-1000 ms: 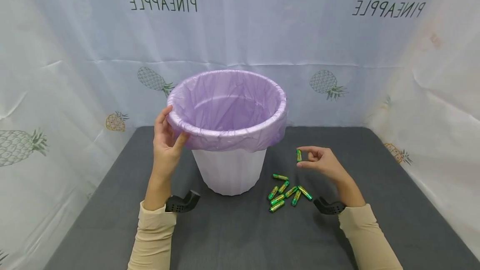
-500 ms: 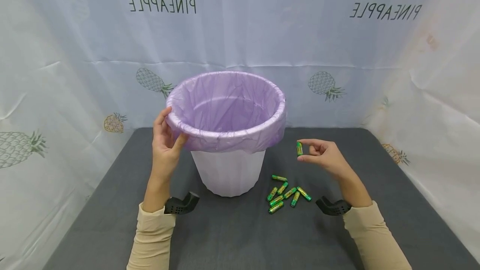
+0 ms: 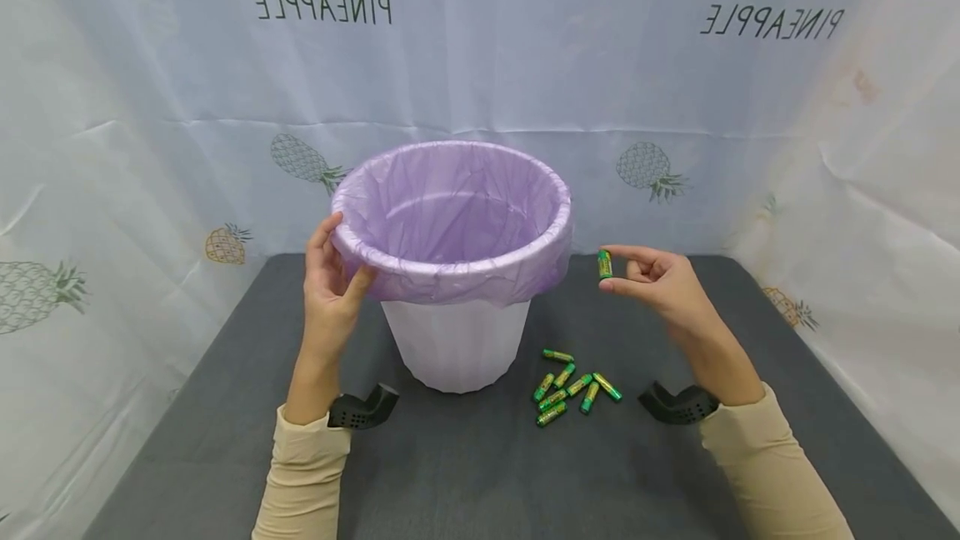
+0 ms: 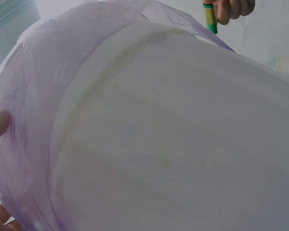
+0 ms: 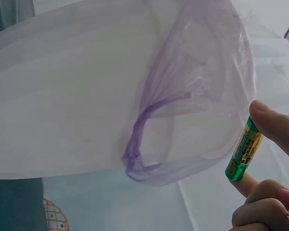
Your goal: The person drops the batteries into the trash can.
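A person's right hand (image 3: 660, 283) pinches a small green-and-gold cylindrical battery (image 3: 604, 264) upright between thumb and forefinger, holding it in the air just to the right of a white ribbed plastic waste bin (image 3: 456, 344) and about level with its rim. The remaining fingers curl loosely into the palm. The bin is lined with a thin lilac plastic bag (image 3: 450, 215) whose edge folds down over the rim. The left hand (image 3: 330, 290) grips that rim on the bin's left side, thumb pressed against the folded liner and fingers behind it. In the right wrist view the battery (image 5: 243, 151) shows its printed label close against the bag's knotted overhang. A loose cluster of seven matching green batteries (image 3: 570, 386) lies on the dark grey table mat (image 3: 480, 473), just right of the bin's base. Both arms wear beige sleeves with black wrist mounts. A white backdrop printed with pineapples (image 3: 480, 65) encloses the scene.
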`<action>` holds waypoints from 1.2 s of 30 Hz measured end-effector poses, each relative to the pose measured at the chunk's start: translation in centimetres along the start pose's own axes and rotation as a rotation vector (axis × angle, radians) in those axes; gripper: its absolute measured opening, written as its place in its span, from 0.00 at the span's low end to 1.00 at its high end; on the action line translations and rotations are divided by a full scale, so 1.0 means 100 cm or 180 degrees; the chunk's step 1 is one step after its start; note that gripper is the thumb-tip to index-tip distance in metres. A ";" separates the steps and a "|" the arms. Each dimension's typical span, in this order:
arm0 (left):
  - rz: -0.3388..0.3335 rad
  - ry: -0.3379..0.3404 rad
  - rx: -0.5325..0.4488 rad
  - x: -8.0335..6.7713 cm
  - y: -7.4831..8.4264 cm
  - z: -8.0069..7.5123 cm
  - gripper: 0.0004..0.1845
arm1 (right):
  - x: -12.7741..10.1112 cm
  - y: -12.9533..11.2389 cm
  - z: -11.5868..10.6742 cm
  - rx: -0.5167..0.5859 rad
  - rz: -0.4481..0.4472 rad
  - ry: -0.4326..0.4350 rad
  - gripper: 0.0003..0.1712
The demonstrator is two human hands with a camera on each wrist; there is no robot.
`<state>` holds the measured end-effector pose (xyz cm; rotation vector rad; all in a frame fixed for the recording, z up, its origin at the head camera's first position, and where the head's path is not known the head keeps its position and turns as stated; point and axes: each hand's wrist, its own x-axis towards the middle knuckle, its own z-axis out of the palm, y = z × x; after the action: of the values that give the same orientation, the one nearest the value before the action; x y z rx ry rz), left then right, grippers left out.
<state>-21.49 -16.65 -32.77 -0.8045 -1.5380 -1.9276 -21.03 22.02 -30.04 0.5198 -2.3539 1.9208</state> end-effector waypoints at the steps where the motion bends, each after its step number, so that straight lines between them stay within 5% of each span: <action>1: 0.0004 -0.0001 -0.0004 0.000 0.000 0.000 0.31 | 0.001 -0.003 0.001 -0.0001 -0.0024 -0.0002 0.23; 36: -0.0185 0.0154 -0.0026 0.000 0.002 0.003 0.32 | 0.027 -0.071 0.021 0.0196 -0.0295 0.0065 0.24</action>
<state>-21.31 -16.42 -32.55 -0.7187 -1.5414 -1.9817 -21.12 18.27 -23.17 0.5994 -2.2229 1.9537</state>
